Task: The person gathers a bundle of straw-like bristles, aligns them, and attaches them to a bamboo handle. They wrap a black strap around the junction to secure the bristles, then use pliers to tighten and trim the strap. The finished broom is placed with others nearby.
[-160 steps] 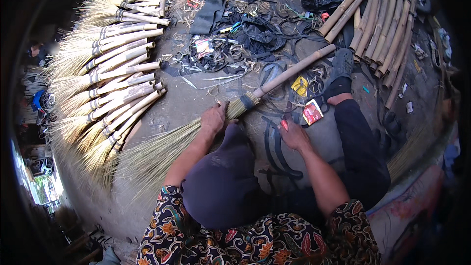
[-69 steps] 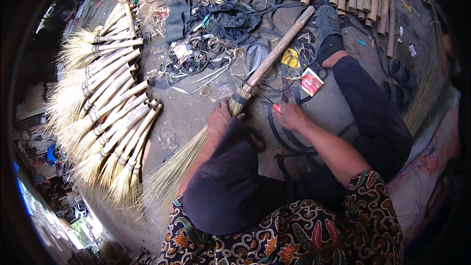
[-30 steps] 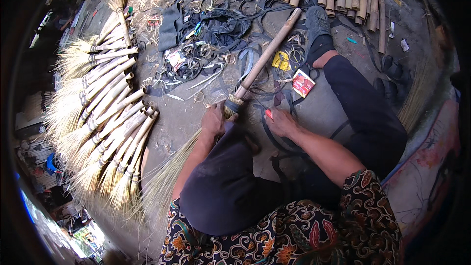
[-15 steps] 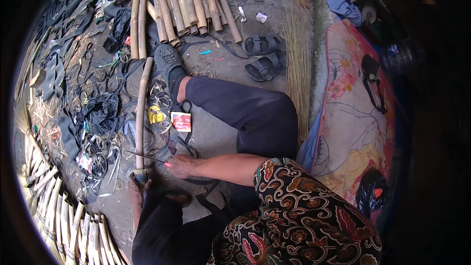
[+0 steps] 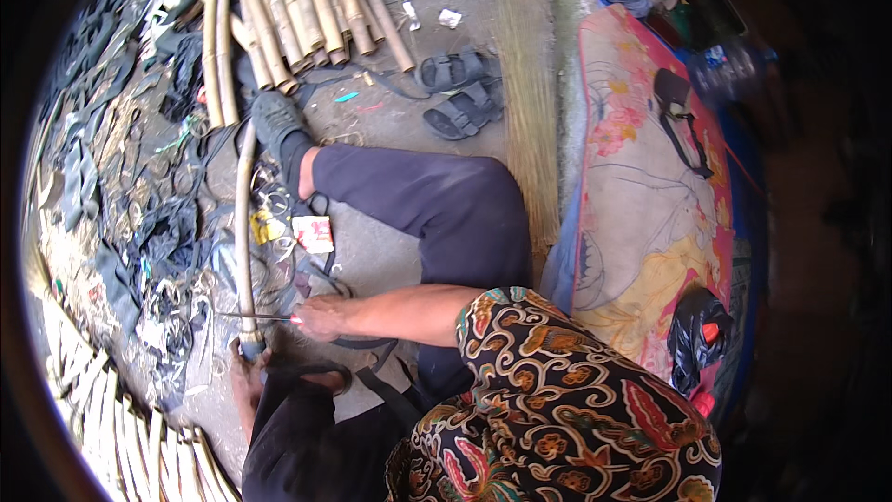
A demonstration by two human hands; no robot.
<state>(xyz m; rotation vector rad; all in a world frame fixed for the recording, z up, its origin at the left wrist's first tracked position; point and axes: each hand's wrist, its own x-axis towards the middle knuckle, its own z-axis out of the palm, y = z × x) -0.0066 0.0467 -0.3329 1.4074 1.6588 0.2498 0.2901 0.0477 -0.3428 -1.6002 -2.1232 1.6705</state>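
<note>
A long bamboo pole [image 5: 243, 223] lies lengthwise in front of me, its far end close to my shoe. Around its near end is a dark band [image 5: 251, 350], and my left hand [image 5: 245, 383] is closed about that end, partly hidden by my dark trouser leg. My right hand [image 5: 321, 317] is shut on the red handle of a knife [image 5: 269, 318]. The thin blade points left and crosses the pole just beyond the band; whether it touches the bamboo I cannot tell.
Several bamboo poles [image 5: 302, 9] are heaped ahead. Sandals [image 5: 455, 70], bundled thin stalks [image 5: 530, 112] and a floral mat [image 5: 632, 195] lie rightward. Dark rubber strips [image 5: 172, 223] litter the left; short pale handles [image 5: 130, 437] line the lower left. A red-and-white packet [image 5: 313, 234] sits near the pole.
The knife blade has swung from a slant to nearly level across the pole, closer to the band. The whole scene has shifted left in the view. Both hands keep their hold.
</note>
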